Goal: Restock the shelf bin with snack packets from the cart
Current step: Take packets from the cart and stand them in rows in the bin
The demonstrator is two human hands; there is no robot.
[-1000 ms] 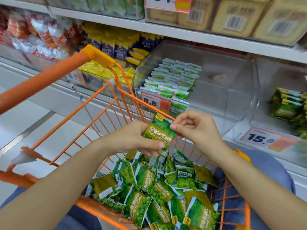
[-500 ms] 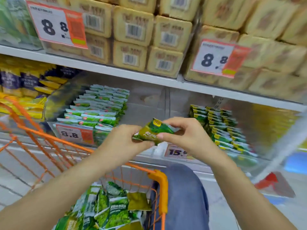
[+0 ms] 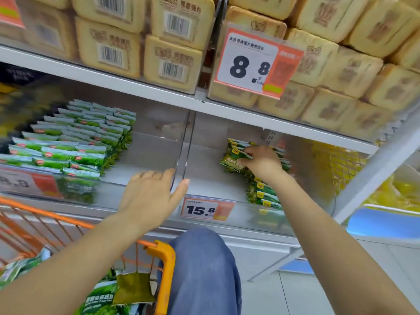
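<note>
- Orange wire cart (image 3: 45,226), lower left, below and left of the left fingers, carries loose green snack packets (image 3: 100,298).
- Light-green packets (image 3: 75,142) stand in rows in the clear bin left of the left fingers, behind a blurred price tag.
- Left hand (image 3: 150,196): fingers (image 3: 145,176) spread and relaxed, grasping nothing, at the front edge of the clear divider (image 3: 181,155) between the two bins.
- Price tag "15.8" (image 3: 206,209), just below and right of the left thumb, on the front of the shelf bin (image 3: 295,214).
- Right hand (image 3: 261,162), reaching into the shelf bin: fingers (image 3: 247,154) curled round a green snack packet (image 3: 234,162), held at the far end of the packet row (image 3: 263,194), which runs from the fingers toward the bin front.
- Price tag "8.8" (image 3: 254,64), above the right fingers, hangs before tan stacked packs (image 3: 336,64) on the upper shelf.
- Blue-trousered knee (image 3: 204,269), bottom centre, beside the cart's orange corner.
</note>
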